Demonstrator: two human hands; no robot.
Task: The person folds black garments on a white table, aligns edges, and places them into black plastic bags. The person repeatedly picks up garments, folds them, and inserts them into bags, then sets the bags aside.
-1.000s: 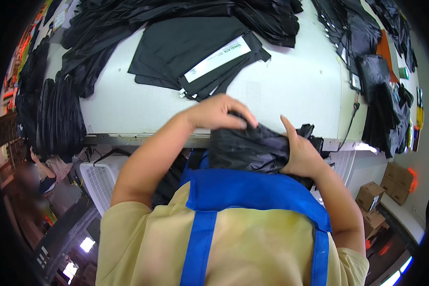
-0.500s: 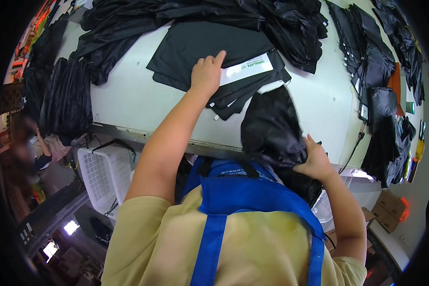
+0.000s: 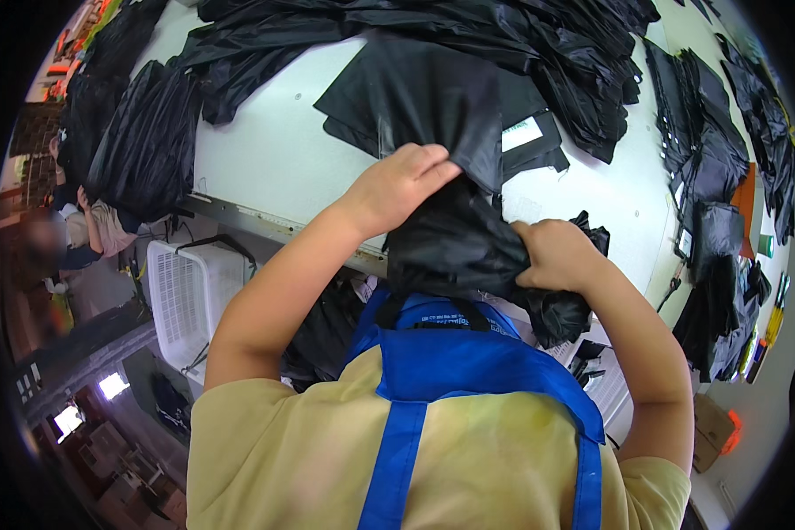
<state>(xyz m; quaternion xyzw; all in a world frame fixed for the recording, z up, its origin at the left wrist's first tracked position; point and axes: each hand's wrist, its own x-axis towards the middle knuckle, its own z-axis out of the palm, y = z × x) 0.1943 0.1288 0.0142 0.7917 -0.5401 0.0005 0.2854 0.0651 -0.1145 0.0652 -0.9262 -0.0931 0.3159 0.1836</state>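
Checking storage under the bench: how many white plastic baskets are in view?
1: a white basket on the floor below the table edge, left of the person's left arm. Others may be hidden.

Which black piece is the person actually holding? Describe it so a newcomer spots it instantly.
Start at the pale worktable, ringed with heaps of black fabric. At its near edge, the left hand and right hand both grip one black fabric piece. Unlike the flat stack behind, it is lifted and bunched.
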